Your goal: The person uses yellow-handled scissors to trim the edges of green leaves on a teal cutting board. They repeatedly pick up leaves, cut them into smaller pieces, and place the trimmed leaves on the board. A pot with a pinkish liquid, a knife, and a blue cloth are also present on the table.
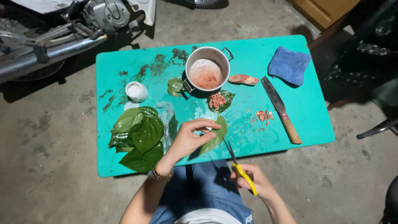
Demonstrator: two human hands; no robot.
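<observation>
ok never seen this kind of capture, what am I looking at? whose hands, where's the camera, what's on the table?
There is no machine: a person works bare-handed, and the single camera sits on their head, looking down at a turquoise table on a concrete floor. The left hand holds a green leaf by its edge. The right hand grips yellow-handled scissors, whose blades point up at the leaf. On the table lie a pile of green leaves, a small white pot, a metal pot with pinkish contents, a leaf with reddish pieces, more reddish bits, a wooden-handled knife and a blue cloth. A motorbike stands behind the table.
</observation>
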